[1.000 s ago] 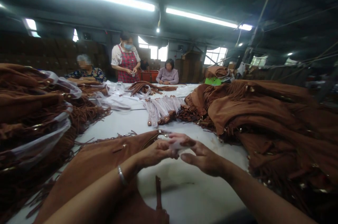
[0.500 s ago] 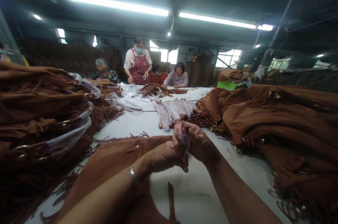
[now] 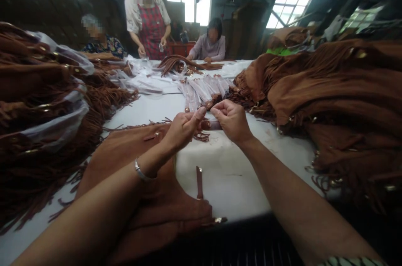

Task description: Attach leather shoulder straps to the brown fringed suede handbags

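Observation:
My left hand [image 3: 184, 131] is closed, its thumb up, beside the brown end of a strap [image 3: 206, 125] with a metal stud. From there a pale, film-covered stretch of the strap runs under the curled fingers of my right hand [image 3: 231, 120]. The right thumb and forefinger are pinched together; anything tiny between them is too small to see. A brown suede-like bag [image 3: 125, 157] with fringe lies below my left forearm. Its small side strap [image 3: 199, 182] with a metal fitting lies on the white table [image 3: 226, 161].
Fringed brown bags pile up at left [image 3: 37, 119] and right [image 3: 314, 86]. Film-wrapped straps [image 3: 204, 90] lie in a row ahead, with a bundle of brown straps [image 3: 176, 64] behind. Several people are across the table, one standing in a checked apron [image 3: 152, 27].
The view has tipped down and nearer the table. My hands, clasped together around crumpled clear film before, are now slightly apart with the strap between them. The crumpled film no longer shows there.

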### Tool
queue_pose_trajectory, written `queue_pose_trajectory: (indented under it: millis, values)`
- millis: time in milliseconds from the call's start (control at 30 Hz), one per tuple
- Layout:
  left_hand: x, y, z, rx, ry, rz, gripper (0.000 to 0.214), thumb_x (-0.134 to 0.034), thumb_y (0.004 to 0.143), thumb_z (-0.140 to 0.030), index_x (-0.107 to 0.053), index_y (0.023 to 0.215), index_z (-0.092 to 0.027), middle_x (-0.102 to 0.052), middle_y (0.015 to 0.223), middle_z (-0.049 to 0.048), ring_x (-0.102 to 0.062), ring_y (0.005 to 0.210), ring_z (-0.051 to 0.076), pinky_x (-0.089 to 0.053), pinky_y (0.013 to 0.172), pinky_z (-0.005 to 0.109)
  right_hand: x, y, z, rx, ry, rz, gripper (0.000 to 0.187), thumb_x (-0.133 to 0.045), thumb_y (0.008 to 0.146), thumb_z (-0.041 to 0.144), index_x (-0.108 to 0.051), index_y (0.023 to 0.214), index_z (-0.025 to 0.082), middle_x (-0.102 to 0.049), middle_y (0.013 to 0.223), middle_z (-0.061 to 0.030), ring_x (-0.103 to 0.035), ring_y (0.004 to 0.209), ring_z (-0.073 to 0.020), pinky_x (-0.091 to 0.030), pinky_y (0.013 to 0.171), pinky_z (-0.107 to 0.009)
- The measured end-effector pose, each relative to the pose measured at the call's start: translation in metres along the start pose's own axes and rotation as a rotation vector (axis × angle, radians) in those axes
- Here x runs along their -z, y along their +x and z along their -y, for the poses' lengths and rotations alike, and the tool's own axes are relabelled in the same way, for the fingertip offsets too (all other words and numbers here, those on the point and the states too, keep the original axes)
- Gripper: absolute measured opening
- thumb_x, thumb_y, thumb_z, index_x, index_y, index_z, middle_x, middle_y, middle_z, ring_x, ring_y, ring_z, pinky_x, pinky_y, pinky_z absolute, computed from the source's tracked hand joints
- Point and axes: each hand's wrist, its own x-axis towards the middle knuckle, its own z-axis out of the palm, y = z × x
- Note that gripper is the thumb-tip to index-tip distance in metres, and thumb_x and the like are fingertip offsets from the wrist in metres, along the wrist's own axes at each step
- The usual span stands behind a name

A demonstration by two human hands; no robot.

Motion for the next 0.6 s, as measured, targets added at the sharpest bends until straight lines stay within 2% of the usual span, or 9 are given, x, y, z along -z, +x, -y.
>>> queue_pose_trajectory:
  millis: [133,300,400,467,500,533,600]
  values:
    - [-0.011,-0.003,0.004,-0.113,0.162,0.091,0.046,-0.039,0.087,-0.047,-0.043,0.055,-0.014,-0.036,0.05,-0.0039,-0.032,0.047,0.006,-0.023,0.045,0.018,-0.003,0.0,-0.01,-0.001,-0.025,0.0,0.015,-0.054,0.077,0.028,-0.056,0.073,0.013,-0.053,0.058,0.0024,-0.047,0.05,-0.009,-0.036,0.05,-0.02]
    - [-0.008,0.005,0.015,-0.084,0.187,0.027,0.047,-0.034,0.088,-0.048,-0.05,0.06,-0.013,-0.04,0.054,-0.0027,-0.036,0.052,0.008,-0.028,0.049,0.019,0.006,-0.003,-0.026,-0.002,-0.242,-0.005,0.018,-0.051,0.082,0.031,-0.058,0.077,0.015,-0.057,0.062,0.0,-0.051,0.056,-0.0125,-0.039,0.057,-0.023]
    - [-0.007,0.007,0.019,-0.081,0.252,0.038,0.046,-0.035,0.088,-0.046,-0.055,0.063,-0.013,-0.046,0.056,-0.0018,-0.04,0.054,0.009,-0.031,0.051,0.019,0.016,-0.003,-0.026,0.094,-0.349,0.037,0.023,-0.05,0.083,0.034,-0.062,0.088,0.016,-0.061,0.082,-0.0063,-0.056,0.077,-0.0184,-0.043,0.074,-0.029]
    - [-0.008,0.007,0.021,-0.094,0.276,0.049,0.045,-0.035,0.088,-0.044,-0.057,0.066,-0.012,-0.049,0.057,-0.0008,-0.042,0.055,0.01,-0.033,0.053,0.02,0.019,-0.004,-0.019,0.234,-0.316,0.144,0.032,-0.051,0.084,0.037,-0.059,0.106,0.015,-0.056,0.107,-0.0106,-0.052,0.1,-0.0219,-0.039,0.088,-0.032]
    - [-0.008,0.007,0.022,-0.1,0.278,0.058,0.045,-0.034,0.088,-0.044,-0.057,0.066,-0.012,-0.05,0.058,-0.0004,-0.043,0.056,0.01,-0.033,0.053,0.02,0.02,-0.005,-0.014,0.278,-0.275,0.245,0.036,-0.051,0.084,0.037,-0.056,0.112,0.016,-0.054,0.113,-0.0107,-0.049,0.104,-0.0219,-0.038,0.09,-0.032]
    - [-0.008,0.007,0.023,-0.102,0.279,0.066,0.046,-0.034,0.088,-0.044,-0.057,0.065,-0.012,-0.05,0.058,-0.0003,-0.043,0.056,0.01,-0.034,0.054,0.02,0.019,-0.006,-0.009,0.284,-0.237,0.366,0.036,-0.05,0.085,0.037,-0.055,0.114,0.015,-0.055,0.111,-0.0099,-0.051,0.102,-0.0209,-0.039,0.088,-0.031]
    - [-0.008,0.008,0.022,-0.094,0.328,0.066,0.047,-0.032,0.089,-0.044,-0.056,0.063,-0.012,-0.05,0.057,-0.0001,-0.044,0.056,0.01,-0.034,0.054,0.02,0.015,-0.008,-0.005,0.215,-0.193,0.59,0.029,-0.047,0.087,0.034,-0.057,0.106,0.015,-0.06,0.09,-0.0051,-0.056,0.083,-0.0167,-0.043,0.076,-0.028]
